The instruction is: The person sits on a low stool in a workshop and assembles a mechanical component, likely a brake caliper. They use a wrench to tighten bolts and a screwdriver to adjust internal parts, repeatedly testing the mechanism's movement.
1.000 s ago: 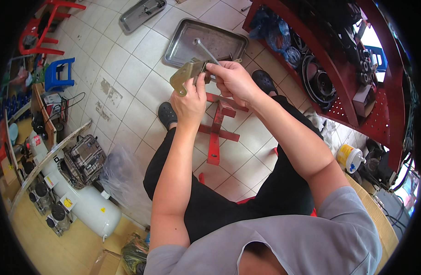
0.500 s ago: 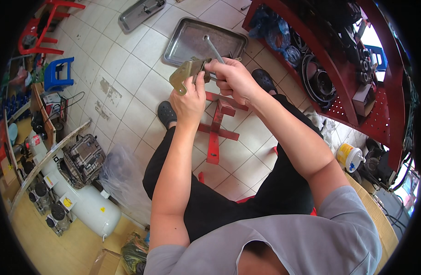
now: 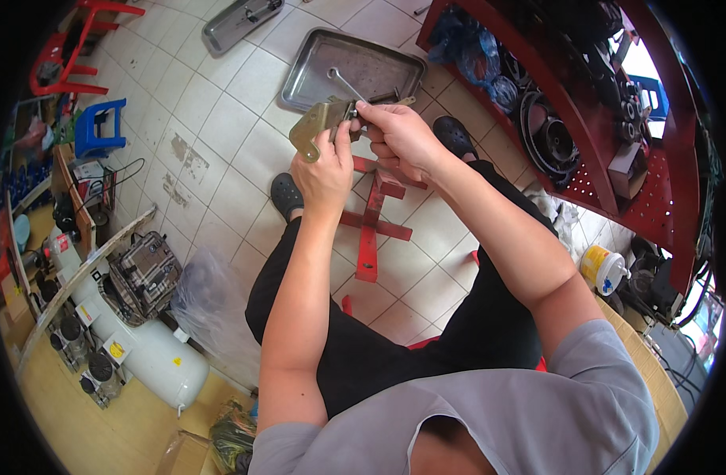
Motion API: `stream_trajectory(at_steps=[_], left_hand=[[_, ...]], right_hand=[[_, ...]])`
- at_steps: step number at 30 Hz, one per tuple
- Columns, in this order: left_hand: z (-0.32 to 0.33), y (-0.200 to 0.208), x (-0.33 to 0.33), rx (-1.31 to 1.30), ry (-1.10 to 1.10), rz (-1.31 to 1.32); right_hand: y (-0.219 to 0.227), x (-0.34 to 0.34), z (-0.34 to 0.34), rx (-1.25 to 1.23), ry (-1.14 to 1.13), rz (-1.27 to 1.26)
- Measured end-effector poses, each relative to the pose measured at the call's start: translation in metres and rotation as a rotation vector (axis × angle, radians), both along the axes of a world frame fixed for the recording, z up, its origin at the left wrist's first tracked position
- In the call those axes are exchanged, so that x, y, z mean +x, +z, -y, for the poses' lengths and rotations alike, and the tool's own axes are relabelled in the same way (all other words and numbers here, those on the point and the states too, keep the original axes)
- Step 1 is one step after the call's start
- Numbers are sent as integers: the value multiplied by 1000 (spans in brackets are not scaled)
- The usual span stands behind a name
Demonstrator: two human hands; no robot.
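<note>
- Far left, from my remote seat, I have a blue stool (image 3: 88,134) and a white tank (image 3: 165,364), both well apart from the work.
- The olive-gold metal bracket (image 3: 306,133) is up in the air in front of the knees, its broad plate to the left. I'd hold that plate at one steady angle, so any turning force goes into the part and not into a wobble.
- My left hand (image 3: 325,174) grips the bracket from below, thumb up against its near side. I judge a firm pinch best here, with the fingertips clear of the plate's edges.
- The wrench (image 3: 344,83) slants up and left over the bracket, its ring end free. Its other end is hidden from me, so I cannot tell whether it is seated; I'd check that before pressing.
- Beyond lies a metal tray (image 3: 386,67) on the floor, near enough to catch something dropped only if I worked farther forward.
- Under the hands, a red metal stand (image 3: 368,249) could perhaps brace the part.
- My right hand (image 3: 402,138) is curled round the wrench, thumb and forefinger pinching it beside the bracket. Short, even strokes should guard against slipping.
</note>
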State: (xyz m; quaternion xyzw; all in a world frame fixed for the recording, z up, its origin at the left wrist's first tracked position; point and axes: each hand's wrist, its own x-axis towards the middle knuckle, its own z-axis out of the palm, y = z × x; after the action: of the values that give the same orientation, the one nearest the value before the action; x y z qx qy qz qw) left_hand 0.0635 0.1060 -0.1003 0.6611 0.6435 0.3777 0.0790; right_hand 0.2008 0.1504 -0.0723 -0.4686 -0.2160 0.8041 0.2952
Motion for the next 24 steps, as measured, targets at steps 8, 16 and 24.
stream_trajectory(at_steps=[8,16,24], left_hand=[[0,-1,0,9,4,-5],[0,-4,-1,0,8,-12],[0,4,2,-19,-6,35]], right_hand=[[9,2,-2,-73,-28,1],[4,0,-3,76,11,55],[-2,5,-4,14,20,36]])
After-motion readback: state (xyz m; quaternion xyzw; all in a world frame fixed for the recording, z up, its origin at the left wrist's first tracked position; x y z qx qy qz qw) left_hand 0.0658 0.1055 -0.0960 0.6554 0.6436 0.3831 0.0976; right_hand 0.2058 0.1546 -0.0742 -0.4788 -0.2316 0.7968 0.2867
